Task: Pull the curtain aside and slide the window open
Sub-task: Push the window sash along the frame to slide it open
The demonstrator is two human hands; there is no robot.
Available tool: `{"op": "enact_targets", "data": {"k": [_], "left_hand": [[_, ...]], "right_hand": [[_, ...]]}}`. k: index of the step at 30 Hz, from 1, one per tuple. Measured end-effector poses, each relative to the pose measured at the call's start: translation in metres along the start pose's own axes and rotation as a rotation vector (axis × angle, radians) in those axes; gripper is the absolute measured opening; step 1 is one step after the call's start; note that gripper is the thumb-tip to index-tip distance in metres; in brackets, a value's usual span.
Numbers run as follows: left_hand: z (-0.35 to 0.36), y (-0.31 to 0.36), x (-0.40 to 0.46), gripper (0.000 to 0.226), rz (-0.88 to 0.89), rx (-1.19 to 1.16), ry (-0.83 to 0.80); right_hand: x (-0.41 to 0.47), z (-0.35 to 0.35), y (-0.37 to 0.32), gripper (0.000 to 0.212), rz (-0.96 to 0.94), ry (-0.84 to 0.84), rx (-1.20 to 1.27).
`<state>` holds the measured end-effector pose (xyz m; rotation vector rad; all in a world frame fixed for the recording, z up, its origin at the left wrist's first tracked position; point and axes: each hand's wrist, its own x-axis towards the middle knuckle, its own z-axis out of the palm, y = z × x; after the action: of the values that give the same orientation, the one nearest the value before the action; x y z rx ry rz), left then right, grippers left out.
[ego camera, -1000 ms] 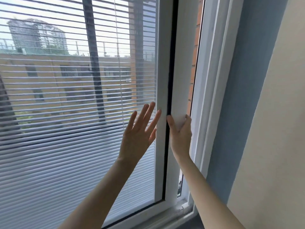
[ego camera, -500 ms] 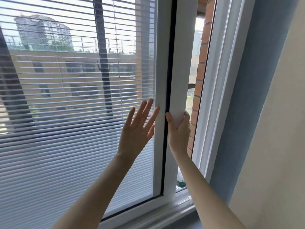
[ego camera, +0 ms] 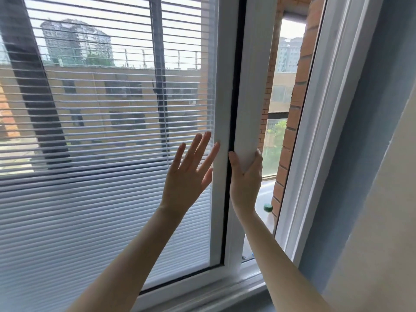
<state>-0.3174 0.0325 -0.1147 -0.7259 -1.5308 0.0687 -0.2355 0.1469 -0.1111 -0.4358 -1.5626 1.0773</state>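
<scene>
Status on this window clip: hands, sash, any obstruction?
Left hand flat, open on glass. Right hand gripping sash edge. Window partly open, gap at right. Nothing blocking.

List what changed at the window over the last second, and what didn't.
The sliding sash moved left, widening the gap beside the fixed frame. Unchanged: the right hand grips the sash edge, the left hand lies flat against the pane, and the blinds are down.

Bright daylight pours in from 12 o'clock, and the sky (ego camera: 94, 10) is blown out to near white behind the blinds (ego camera: 101, 136). The lower slats glare pale at 8 o'clock. The wall (ego camera: 371, 210) at 4 o'clock sits in soft shade. Straight frame lines bow toward the edges, and the focus is slightly soft overall.
</scene>
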Motion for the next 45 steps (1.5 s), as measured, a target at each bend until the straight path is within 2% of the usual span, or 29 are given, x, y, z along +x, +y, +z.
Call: {"op": "enact_targets", "data": {"k": [7,22,45], "left_hand": [[-0.010,-0.026,-0.015,0.058,-0.003,0.019,0.003],[-0.028,-0.088,-0.055,0.055,-0.032,-0.008,0.002],[-0.046,-0.165,-0.101,0.056,-0.049,-0.030,-0.006]], "right_hand": [[-0.023,0.016,-0.017,0.061,-0.026,0.047,-0.025],[-0.077,0.054,-0.055,0.062,0.015,-0.012,0.027],[-0.143,0.105,-0.095,0.060,0.007,0.004,0.025]]}}
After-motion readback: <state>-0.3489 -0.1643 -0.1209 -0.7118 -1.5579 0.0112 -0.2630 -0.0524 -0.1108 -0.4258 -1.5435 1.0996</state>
